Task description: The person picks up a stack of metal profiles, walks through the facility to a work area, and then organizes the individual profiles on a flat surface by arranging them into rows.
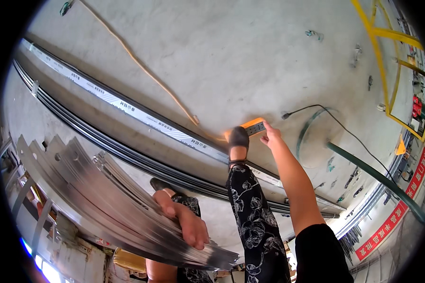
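My left hand (192, 228) is curled over a thick bundle of long, thin silvery metal strips (104, 198), which slants across the lower left. Its fingertips are partly hidden. My right arm reaches forward, and my right hand (271, 135) is at an orange-and-black power strip (256, 128) on the floor. Its index finger is stretched out and seems to touch the strip's end, while the other fingers are bent with nothing in them. My foot in a dark shoe (239, 137) stands against the power strip's left end.
Long dark metal profiles (113, 158) and a white-wrapped profile (127, 108) lie across the floor. A tan cord (141, 66) runs to the power strip. Rightward are a black cable (349, 132) with a plug, a green pole (373, 172) and a yellow frame (385, 70).
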Demonstrator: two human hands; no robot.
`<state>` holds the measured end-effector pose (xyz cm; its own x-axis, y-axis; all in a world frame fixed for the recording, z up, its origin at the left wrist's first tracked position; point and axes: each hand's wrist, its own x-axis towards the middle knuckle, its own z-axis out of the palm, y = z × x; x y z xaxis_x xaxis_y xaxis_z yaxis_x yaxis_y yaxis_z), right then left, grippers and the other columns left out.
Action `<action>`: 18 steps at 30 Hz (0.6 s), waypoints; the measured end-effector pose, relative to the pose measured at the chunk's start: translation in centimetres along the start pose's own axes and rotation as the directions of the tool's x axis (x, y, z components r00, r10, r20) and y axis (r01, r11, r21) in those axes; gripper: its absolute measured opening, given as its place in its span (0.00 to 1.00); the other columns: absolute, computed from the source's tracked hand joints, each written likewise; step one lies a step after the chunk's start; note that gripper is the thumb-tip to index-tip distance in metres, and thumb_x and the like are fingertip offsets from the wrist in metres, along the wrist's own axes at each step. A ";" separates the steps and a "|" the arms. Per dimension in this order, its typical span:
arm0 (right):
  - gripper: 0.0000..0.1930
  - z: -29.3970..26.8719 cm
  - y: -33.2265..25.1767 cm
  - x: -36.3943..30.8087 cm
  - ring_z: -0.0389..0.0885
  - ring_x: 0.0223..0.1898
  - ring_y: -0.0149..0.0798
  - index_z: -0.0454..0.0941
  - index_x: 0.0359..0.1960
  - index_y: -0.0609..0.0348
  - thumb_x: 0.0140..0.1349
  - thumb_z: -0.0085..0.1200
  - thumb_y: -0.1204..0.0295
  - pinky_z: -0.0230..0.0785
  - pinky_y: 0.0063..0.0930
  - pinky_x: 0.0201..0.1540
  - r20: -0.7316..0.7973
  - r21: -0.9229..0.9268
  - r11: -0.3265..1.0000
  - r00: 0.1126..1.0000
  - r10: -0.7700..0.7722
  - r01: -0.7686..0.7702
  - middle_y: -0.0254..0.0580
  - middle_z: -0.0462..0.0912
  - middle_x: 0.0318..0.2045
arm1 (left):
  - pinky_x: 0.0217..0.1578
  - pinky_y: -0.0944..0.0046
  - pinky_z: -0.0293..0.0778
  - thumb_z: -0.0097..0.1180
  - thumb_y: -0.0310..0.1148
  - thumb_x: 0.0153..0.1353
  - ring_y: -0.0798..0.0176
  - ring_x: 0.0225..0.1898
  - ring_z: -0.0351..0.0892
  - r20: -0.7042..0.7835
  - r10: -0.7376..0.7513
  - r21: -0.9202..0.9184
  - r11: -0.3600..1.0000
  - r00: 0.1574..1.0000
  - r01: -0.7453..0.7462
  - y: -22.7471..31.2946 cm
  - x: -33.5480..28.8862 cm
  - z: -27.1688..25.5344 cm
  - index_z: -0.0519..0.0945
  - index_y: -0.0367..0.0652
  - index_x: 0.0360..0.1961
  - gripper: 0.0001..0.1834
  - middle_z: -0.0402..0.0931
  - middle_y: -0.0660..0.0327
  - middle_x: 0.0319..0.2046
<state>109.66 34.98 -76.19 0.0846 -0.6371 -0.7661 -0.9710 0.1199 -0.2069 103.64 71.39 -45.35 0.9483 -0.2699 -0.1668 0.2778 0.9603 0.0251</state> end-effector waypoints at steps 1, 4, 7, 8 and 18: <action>0.29 1.2 0.4 0.5 0.71 0.16 0.39 0.72 0.33 0.63 0.47 0.69 0.48 0.75 0.36 0.20 0.023 -0.149 0.988 0.998 0.050 -0.046 0.36 0.73 0.20 | 0.38 0.44 0.75 0.45 0.44 0.68 0.44 0.33 0.81 -0.003 0.004 0.009 1.000 1.000 -0.004 0.0 0.1 0.0 0.61 0.44 0.53 0.19 0.76 0.46 0.32; 0.30 3.8 1.2 1.4 0.76 0.20 0.42 0.75 0.38 0.64 0.43 0.72 0.53 0.72 0.41 0.18 -0.003 -0.142 0.990 1.000 -0.020 0.019 0.42 0.79 0.27 | 0.40 0.43 0.74 0.46 0.44 0.68 0.44 0.35 0.81 -0.102 -0.005 -0.030 1.000 0.995 0.001 -0.4 -0.3 0.3 0.61 0.45 0.54 0.20 0.76 0.46 0.33; 0.23 4.9 0.6 1.4 0.80 0.25 0.42 0.78 0.34 0.64 0.41 0.73 0.61 0.73 0.43 0.22 -0.037 -0.122 0.977 0.983 -0.181 0.175 0.47 0.82 0.32 | 0.39 0.43 0.73 0.45 0.44 0.68 0.43 0.35 0.81 -0.138 0.012 -0.022 1.000 0.990 -0.015 -0.6 -1.8 0.1 0.61 0.45 0.54 0.20 0.76 0.45 0.34; 0.27 1.6 -2.0 6.5 0.80 0.32 0.42 0.75 0.39 0.67 0.43 0.72 0.61 0.75 0.37 0.34 -0.172 -0.417 0.754 0.770 -0.614 0.508 0.48 0.81 0.34 | 0.38 0.43 0.73 0.43 0.44 0.69 0.43 0.35 0.80 -0.055 0.022 -0.085 0.996 0.998 -0.027 -1.7 -1.1 -0.4 0.60 0.45 0.54 0.19 0.75 0.45 0.34; 0.31 0.7 -10.5 -21.9 0.79 0.40 0.37 0.63 0.47 0.67 0.47 0.70 0.68 0.73 0.33 0.42 0.151 0.232 0.296 0.266 -0.952 0.927 0.47 0.78 0.40 | 0.42 0.42 0.72 0.44 0.40 0.69 0.45 0.39 0.78 -0.050 0.128 -0.093 0.987 0.990 -0.133 2.1 -8.1 6.1 0.59 0.46 0.56 0.19 0.73 0.46 0.37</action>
<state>118.17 48.18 -57.67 0.9806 -0.1692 -0.0986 -0.1571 -0.3786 -0.9121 97.45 75.15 -37.97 0.9672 -0.1406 -0.2115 0.1341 0.9899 -0.0451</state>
